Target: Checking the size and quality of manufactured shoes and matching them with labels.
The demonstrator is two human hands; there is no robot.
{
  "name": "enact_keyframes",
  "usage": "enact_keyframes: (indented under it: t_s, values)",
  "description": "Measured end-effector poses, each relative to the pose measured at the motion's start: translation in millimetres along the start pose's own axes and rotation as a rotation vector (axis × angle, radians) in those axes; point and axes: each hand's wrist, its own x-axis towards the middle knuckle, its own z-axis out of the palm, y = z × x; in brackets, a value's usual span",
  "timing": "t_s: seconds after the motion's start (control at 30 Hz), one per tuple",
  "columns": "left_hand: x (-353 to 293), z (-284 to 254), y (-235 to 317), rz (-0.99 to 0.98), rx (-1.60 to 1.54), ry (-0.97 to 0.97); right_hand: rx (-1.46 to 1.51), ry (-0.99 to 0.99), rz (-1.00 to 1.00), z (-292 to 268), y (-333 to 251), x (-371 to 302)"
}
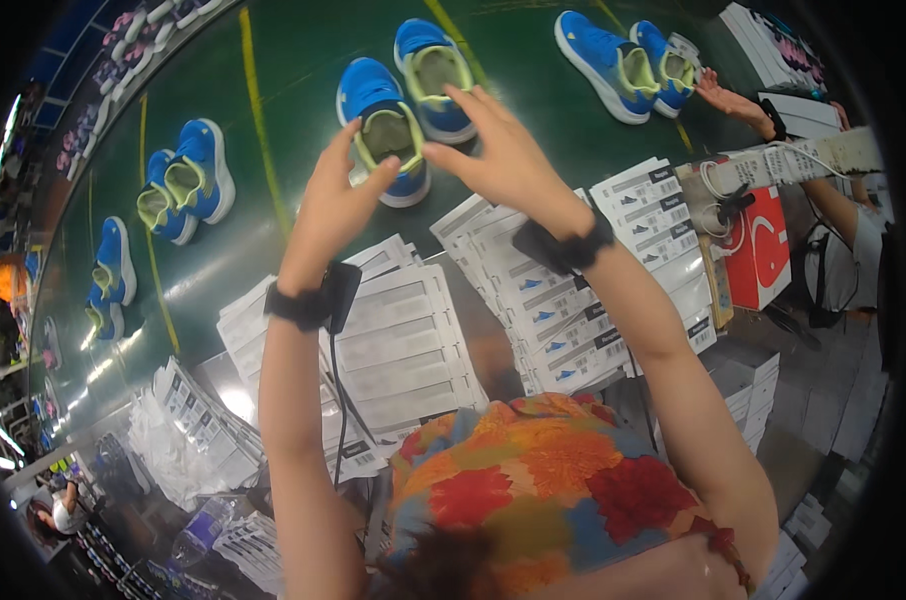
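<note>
A pair of blue sneakers with lime-green linings and white soles sits on the green belt in front of me, toes pointing away. My left hand (pixel 335 200) is at the left side of the nearer sneaker (pixel 371 92), thumb and fingers apart by its heel opening. My right hand (pixel 508 165) reaches over the heel of the other sneaker (pixel 423 42), its fingers spread and its thumb toward the nearer one. Whether the fingertips touch the shoes is hard to make out. Both wrists wear black bands with small dark devices and cables.
Similar sneakers (pixel 211 170) stand in pairs along the belt (pixel 303 60), left and right. Printed sheets (pixel 563 310) and white cards (pixel 403 340) lie in stacks before me. At right, another person's hand (pixel 730 103) is beside a sneaker pair (pixel 598 60), near a red box (pixel 758 250).
</note>
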Motion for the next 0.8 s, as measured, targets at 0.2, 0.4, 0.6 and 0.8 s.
enact_keyframes:
  t_s: [0.2,0.4,0.6,0.8]
  values:
    - [-147,-84,-31,-0.178,0.450,0.293,0.851,-0.683,0.552,-49,-31,-134]
    - [-246,-67,-104,-0.431,0.478,0.329,1.086,-0.706,0.708,-19,-49,-162]
    - [-270,-44,-91,-0.449,0.650,0.289,0.663,-0.754,0.508,-11,-59,-147]
    - [-285,-73,-107,-0.772,0.055,0.545,0.527,-0.538,0.309,-12,-75,-154]
